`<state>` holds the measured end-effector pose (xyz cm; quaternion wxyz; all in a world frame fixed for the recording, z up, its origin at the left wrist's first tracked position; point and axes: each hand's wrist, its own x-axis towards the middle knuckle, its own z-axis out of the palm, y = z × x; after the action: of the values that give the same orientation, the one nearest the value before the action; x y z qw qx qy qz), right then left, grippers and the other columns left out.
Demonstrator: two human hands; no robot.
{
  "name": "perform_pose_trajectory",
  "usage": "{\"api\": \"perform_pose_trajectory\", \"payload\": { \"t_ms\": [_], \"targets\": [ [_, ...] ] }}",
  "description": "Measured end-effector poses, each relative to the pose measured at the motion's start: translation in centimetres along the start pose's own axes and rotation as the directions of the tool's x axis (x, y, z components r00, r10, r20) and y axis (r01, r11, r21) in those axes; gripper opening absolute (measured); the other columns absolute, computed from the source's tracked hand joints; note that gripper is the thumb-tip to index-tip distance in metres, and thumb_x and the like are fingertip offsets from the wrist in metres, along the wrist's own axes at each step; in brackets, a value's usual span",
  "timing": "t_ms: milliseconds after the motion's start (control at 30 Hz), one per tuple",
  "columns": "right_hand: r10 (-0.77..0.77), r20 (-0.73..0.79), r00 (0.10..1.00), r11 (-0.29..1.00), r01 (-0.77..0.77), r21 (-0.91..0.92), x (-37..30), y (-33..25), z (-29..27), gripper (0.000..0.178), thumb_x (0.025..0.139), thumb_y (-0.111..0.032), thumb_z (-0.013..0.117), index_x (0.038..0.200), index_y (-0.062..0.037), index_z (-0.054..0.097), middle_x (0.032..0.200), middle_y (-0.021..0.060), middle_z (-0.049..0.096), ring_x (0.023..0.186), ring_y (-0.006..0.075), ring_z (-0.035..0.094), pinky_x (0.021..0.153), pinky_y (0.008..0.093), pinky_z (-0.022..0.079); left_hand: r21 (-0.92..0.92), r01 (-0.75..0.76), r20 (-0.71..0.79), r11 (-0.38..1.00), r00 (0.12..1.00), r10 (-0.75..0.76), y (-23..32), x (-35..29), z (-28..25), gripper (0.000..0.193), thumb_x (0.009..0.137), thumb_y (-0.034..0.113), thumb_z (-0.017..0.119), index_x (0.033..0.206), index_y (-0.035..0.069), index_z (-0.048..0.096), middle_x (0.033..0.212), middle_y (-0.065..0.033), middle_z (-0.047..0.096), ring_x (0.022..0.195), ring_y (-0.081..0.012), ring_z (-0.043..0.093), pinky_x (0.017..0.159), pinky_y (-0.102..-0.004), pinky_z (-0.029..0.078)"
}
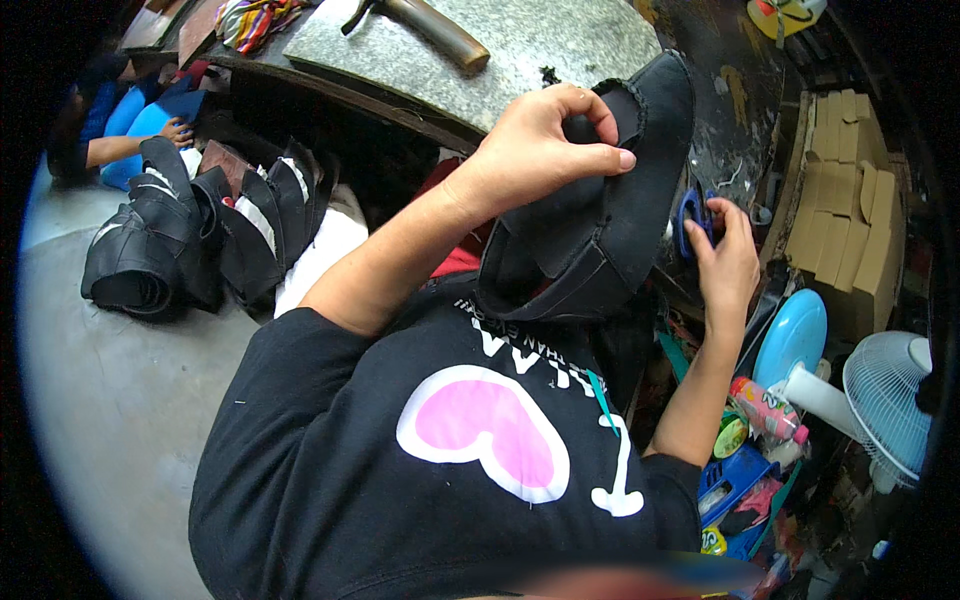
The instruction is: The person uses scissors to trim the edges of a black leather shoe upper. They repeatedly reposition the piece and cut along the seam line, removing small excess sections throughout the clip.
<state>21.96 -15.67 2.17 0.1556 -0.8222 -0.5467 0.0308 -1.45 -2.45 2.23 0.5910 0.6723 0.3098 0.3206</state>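
Observation:
A black shoe upper [650, 170], with a stitched rim and raw edges around its opening, hangs in front of my chest. My left hand [555, 135] pinches the edge of its opening between thumb and fingers. To the right of the upper, my right hand [728, 255] is closed around blue-handled scissors [690, 218], beside the dark bench. Their blades are mostly hidden. The lower end of the upper rests close to my black shirt.
A hammer [430, 32] lies on the grey stone slab [560, 40] ahead. Several black uppers [155, 240] are piled at left, near another person's arm [120, 150]. At right stand cardboard boxes [840, 200], a fan [885, 405] and a pink bottle [765, 405].

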Motion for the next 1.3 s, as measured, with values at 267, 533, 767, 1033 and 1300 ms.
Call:
{"api": "perform_pose_trajectory", "payload": {
  "t_ms": [267, 533, 767, 1033, 1300],
  "targets": [
    [0.172, 0.116, 0.978, 0.975, -0.152, -0.162, -0.7, 1.0, -1.2, 0.032, 0.078, -0.031, 0.072, 0.100, -0.0088, 0.065, 0.071, 0.0078, 0.062, 0.066, 0.0271, 0.063, 0.063, 0.0386, 0.049, -0.143, 0.109, -0.052, 0.984, 0.992, -0.118, -0.5, 0.5, 0.2, 0.024, 0.075, 0.021, 0.073, 0.085, 0.000, 0.066, 0.078, -0.0056, 0.066, 0.077, -0.0114, 0.060, 0.072, -0.0256, 0.047],
    [-0.082, 0.446, 0.891, 0.243, -0.416, 0.876, -5.9, -0.1, -2.7, 0.052, 0.077, -0.033, 0.076, 0.108, 0.0019, 0.052, 0.075, 0.0080, 0.062, 0.067, 0.0135, 0.060, 0.066, 0.0244, 0.047, -0.196, 0.073, 0.049, 0.978, 0.997, -0.065, -1.8, 0.5, 1.8, 0.013, 0.081, 0.013, 0.065, 0.088, 0.004, 0.060, 0.080, 0.0041, 0.055, 0.075, -0.0037, 0.050, 0.070, -0.0188, 0.039],
    [-0.230, 0.575, 0.785, -0.083, -0.605, 0.792, -10.0, -1.5, -0.9, 0.081, 0.073, -0.067, 0.067, 0.101, 0.0073, 0.050, 0.067, 0.0094, 0.056, 0.053, 0.0157, 0.058, 0.049, 0.0245, 0.047, -0.058, -0.086, 0.031, 0.995, 0.996, 0.088, -2.6, 0.5, 2.4, 0.010, 0.080, 0.010, 0.060, 0.087, 0.002, 0.058, 0.082, 0.0030, 0.052, 0.078, -0.0048, 0.048, 0.072, -0.0187, 0.037],
    [-0.316, 0.534, 0.784, -0.273, -0.614, 0.741, -10.3, -0.7, -0.1, 0.079, 0.080, -0.065, 0.059, 0.106, 0.0092, 0.051, 0.073, 0.0110, 0.059, 0.051, 0.0168, 0.056, 0.045, 0.0263, 0.047, -0.159, 0.009, 0.054, 0.987, 0.999, 0.000, -2.6, 0.5, 2.2, 0.020, 0.078, 0.014, 0.064, 0.087, -0.003, 0.061, 0.086, -0.0086, 0.058, 0.086, -0.0167, 0.054, 0.079, -0.0280, 0.042],
    [-0.344, 0.578, 0.740, -0.291, -0.669, 0.683, -10.1, -0.7, 0.3, 0.081, 0.077, -0.069, 0.058, 0.105, 0.0067, 0.052, 0.063, 0.0085, 0.056, 0.048, 0.0149, 0.053, 0.045, 0.0251, 0.045, -0.180, 0.022, 0.071, 0.983, 0.997, -0.009, -2.9, 0.6, 2.3, 0.021, 0.078, 0.015, 0.064, 0.088, -0.003, 0.061, 0.086, -0.0079, 0.057, 0.085, -0.0150, 0.054, 0.077, -0.0278, 0.042]
  ]
}}
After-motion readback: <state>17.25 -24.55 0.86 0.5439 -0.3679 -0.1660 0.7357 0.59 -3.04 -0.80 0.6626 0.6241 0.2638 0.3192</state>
